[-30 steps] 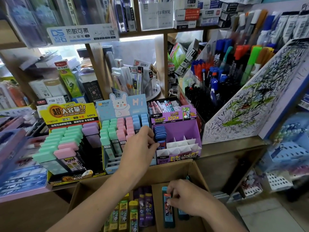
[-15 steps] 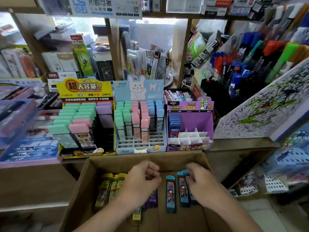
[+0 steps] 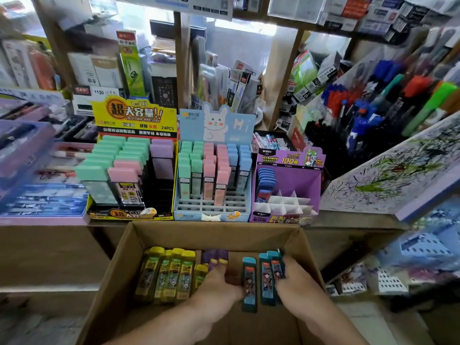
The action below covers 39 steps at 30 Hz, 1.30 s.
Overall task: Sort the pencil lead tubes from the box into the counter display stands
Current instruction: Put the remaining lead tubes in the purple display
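While both hands work inside the open brown cardboard box (image 3: pixel 119 282), the left hand (image 3: pixel 216 286) lies fingers-down on purple lead tubes (image 3: pixel 215 256) at the far wall, its hold not discernible. The right hand (image 3: pixel 295 282) curls loosely against teal lead tubes (image 3: pixel 267 277); a firm hold cannot be confirmed. Yellow lead tubes (image 3: pixel 171 272) lie toward the box's left. Beyond the box's far edge, the counter (image 3: pixel 348 217) carries a purple cardboard display stand (image 3: pixel 306 180), a pale blue rabbit-printed stand (image 3: pixel 214 125) and a yellow stand (image 3: pixel 134 115).

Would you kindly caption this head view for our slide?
Both hands, left hand and right hand, reach into brown cardboard box of lead tubes.
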Each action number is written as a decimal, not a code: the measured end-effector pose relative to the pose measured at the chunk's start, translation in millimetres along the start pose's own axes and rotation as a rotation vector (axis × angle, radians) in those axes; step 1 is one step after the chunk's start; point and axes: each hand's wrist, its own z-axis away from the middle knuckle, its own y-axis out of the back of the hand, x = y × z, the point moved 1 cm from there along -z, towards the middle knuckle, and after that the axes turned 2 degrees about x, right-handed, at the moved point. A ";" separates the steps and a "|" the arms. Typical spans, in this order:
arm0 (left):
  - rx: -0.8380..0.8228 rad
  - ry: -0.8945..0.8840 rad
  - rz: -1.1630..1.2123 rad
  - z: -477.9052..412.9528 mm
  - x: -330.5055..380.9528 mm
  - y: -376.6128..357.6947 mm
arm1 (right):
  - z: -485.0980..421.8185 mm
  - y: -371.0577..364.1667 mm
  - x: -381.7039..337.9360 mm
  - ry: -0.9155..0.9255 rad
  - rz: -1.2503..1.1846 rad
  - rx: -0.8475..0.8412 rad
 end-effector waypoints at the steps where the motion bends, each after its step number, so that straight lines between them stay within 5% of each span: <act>1: 0.003 0.012 0.011 -0.3 0.0 -0.2 | -0.7 -1.4 0.2 -0.020 -0.019 -0.015; 17: -0.067 0.121 0.392 -30.1 -20.4 -2.0 | -11.8 -14.2 8.3 -0.105 -0.153 -0.023; 39: -0.158 0.106 0.422 -23.0 -19.5 -6.0 | -17.8 -25.2 10.3 -0.257 -0.195 -0.117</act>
